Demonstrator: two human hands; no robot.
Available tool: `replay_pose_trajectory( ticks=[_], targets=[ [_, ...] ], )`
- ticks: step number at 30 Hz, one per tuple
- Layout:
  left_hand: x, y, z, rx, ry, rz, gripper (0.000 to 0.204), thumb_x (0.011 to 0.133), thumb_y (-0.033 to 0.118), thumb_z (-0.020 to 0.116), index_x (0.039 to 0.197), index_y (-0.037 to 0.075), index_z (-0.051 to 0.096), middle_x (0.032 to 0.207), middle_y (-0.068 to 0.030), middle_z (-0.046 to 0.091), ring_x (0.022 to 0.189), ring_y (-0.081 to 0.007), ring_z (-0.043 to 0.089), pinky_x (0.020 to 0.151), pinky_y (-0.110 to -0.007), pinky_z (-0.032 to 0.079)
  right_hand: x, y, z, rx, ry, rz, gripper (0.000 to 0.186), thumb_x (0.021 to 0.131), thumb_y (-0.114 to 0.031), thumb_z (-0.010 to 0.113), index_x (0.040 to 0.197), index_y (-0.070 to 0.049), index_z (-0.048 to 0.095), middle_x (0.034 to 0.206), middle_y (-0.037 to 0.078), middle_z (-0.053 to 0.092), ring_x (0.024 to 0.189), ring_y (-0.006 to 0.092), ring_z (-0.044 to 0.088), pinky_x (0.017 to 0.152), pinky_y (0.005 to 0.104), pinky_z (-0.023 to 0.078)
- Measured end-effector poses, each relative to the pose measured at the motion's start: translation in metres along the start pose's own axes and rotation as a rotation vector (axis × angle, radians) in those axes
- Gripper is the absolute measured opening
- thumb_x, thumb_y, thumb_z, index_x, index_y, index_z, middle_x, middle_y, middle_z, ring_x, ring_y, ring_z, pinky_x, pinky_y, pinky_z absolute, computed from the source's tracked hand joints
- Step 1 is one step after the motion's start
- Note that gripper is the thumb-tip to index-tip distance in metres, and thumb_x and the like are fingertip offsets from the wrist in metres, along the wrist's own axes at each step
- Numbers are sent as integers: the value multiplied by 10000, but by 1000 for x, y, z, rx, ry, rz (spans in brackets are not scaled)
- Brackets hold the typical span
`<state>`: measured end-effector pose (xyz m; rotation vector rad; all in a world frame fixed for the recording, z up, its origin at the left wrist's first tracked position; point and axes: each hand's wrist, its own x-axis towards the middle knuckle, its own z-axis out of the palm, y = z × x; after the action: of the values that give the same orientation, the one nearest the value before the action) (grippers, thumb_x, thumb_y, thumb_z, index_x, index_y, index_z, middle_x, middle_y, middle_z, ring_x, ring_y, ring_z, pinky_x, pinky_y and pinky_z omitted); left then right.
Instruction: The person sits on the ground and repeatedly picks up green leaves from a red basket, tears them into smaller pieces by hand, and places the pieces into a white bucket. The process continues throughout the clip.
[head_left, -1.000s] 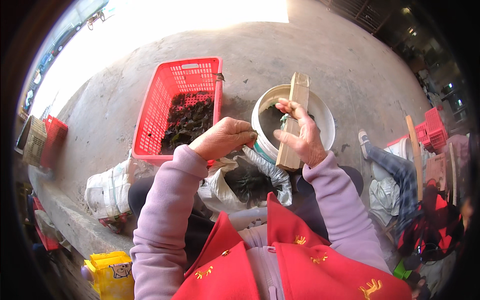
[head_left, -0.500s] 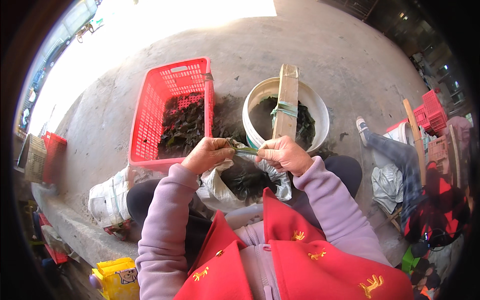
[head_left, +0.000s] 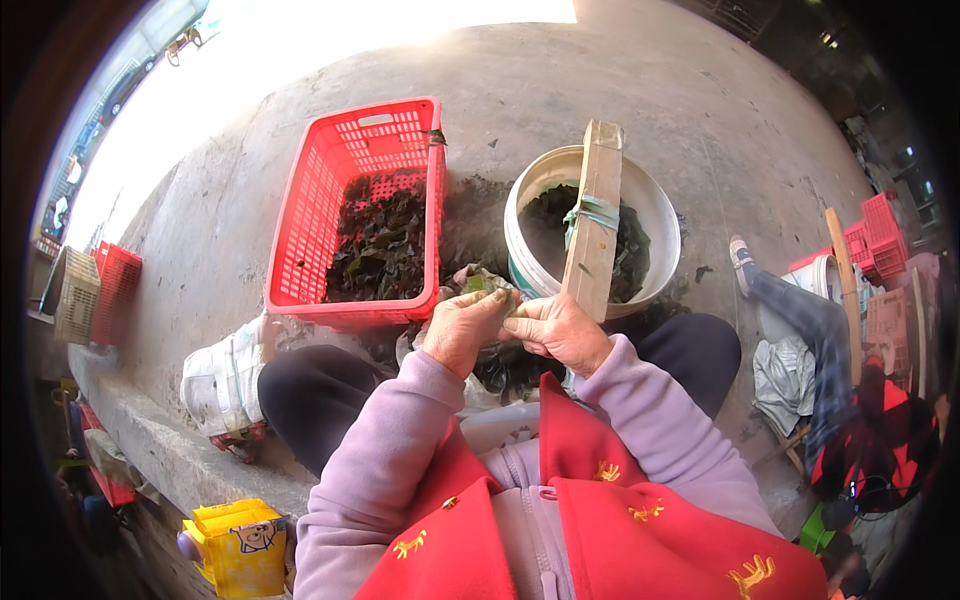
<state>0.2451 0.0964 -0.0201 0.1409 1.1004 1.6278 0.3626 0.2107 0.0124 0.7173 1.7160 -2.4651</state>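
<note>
My left hand (head_left: 466,328) and my right hand (head_left: 562,330) meet in front of my lap, fingers pinched together. Between them is a green strip of what looks like seaweed (head_left: 487,283), partly hidden by the fingers of my left hand. Below the hands lies an opened white sack (head_left: 480,393) with dark leafy pieces, mostly covered by my arms. Just beyond my left hand stands a red plastic basket (head_left: 283,245) holding a heap of dark seaweed (head_left: 378,245). Past my right hand is a white bucket (head_left: 668,245), with more dark seaweed (head_left: 632,255) inside.
A wooden board (head_left: 598,180) wrapped with a green tie lies across the bucket. White bundled sacking (head_left: 222,380) sits by my left knee, a yellow bag (head_left: 236,560) lower left. At right are another person's leg (head_left: 795,300), a pale sack (head_left: 783,375) and red crates (head_left: 882,235).
My hands have come closer together, the left turning over the strip, which was stretched between them before. The view has shifted slightly, so basket and bucket appear farther right.
</note>
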Motion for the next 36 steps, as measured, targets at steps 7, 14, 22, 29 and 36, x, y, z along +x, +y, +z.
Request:
replay_pose_trajectory(
  ticks=[7,14,22,29,36],
  targets=[
    [7,4,-11,-170,-60,78,163,909,166,499,964,28,565,794,-59,606,721,-156,574,670,-280,457,5,22,-13,-235,162,-168,198,857,-175,590,876,16,641,697,11,597,730,92,557,688,223,427],
    [5,9,-12,35,-21,-129,87,853,127,585,818,61,542,593,32,428,477,-61,338,433,-211,255,-9,5,-19,-316,235,-19,137,827,-116,596,741,-12,615,617,0,567,512,56,504,449,190,406],
    [-3,11,7,712,-126,-84,80,772,37,593,850,40,609,594,58,496,500,-12,385,415,-198,275,-2,10,-22,-615,215,-498,74,815,-35,600,813,-9,530,990,110,576,865,159,565,766,269,453],
    [-7,16,2,486,-312,-126,172,743,-7,608,914,8,610,775,32,586,637,-5,474,525,-165,361,12,33,-8,-74,191,-477,145,840,-129,622,813,-21,530,867,58,603,809,96,538,745,229,432],
    [-9,7,13,1011,45,688,181,695,-56,642,853,-1,573,727,-14,569,594,-58,503,513,-198,406,9,26,-19,184,205,-139,200,838,-225,637,811,-43,559,655,11,548,487,51,441,405,189,319]
  ],
)
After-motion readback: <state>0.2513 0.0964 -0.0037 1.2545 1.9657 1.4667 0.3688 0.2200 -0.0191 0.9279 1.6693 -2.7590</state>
